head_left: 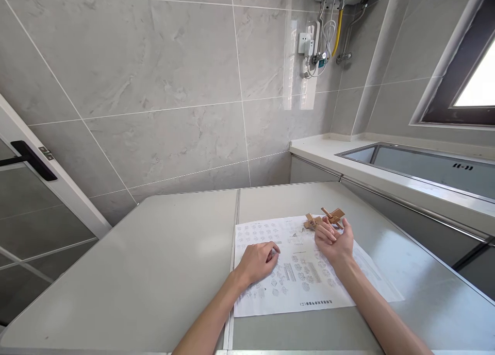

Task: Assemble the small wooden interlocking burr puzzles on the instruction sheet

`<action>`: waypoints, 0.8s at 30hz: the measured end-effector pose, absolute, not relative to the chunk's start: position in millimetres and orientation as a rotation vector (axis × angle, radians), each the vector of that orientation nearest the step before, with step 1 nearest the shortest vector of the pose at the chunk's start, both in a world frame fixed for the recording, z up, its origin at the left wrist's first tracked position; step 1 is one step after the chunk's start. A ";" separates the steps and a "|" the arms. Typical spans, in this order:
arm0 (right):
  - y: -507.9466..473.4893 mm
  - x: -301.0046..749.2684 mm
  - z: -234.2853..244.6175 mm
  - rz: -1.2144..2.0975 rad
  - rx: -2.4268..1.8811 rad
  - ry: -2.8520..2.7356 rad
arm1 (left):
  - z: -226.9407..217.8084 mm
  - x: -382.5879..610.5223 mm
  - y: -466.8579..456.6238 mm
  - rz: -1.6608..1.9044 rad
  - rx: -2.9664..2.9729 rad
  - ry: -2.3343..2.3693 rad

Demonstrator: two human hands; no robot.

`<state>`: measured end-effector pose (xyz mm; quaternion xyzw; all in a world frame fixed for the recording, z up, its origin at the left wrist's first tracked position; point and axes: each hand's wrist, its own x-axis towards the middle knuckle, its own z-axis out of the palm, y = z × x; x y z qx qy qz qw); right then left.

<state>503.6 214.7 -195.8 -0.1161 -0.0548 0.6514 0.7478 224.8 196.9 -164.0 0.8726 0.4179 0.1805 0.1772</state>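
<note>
A white printed sheet [288, 298] with rows of small diagrams and text lies on the folding table. My left hand [258, 262] rests on its left part, fingers curled in and nothing visible in them. Palm up over the sheet's right side is my right hand [335, 244], its fingers loosely bent and the thumb apart. Just beyond its fingertips are brown, wood-like flat pieces: a smaller crossed piece [311, 222] on the left and a larger crossed piece [335, 215] on the right. The fingers partly cover them; whether they touch them I cannot tell.
The grey table top [154, 272] has a seam down its middle. At the right stands a white counter [320, 148] with a metal sink [421, 164]. A door with a black handle [34, 160] is at the left. Pipes and a socket [304, 43] are on the tiled wall.
</note>
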 end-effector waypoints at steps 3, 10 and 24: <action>216.9 510.9 -199.2 1.415 -0.228 -0.078 | -163.5 224.4 196.4 0.509 2.464 1.179; 218.0 520.7 -203.8 1.419 -0.206 -0.008 | -162.2 224.6 195.6 0.511 2.452 1.170; 224.8 526.7 -208.0 1.401 -0.319 -0.043 | -163.4 225.0 196.3 0.514 2.455 1.172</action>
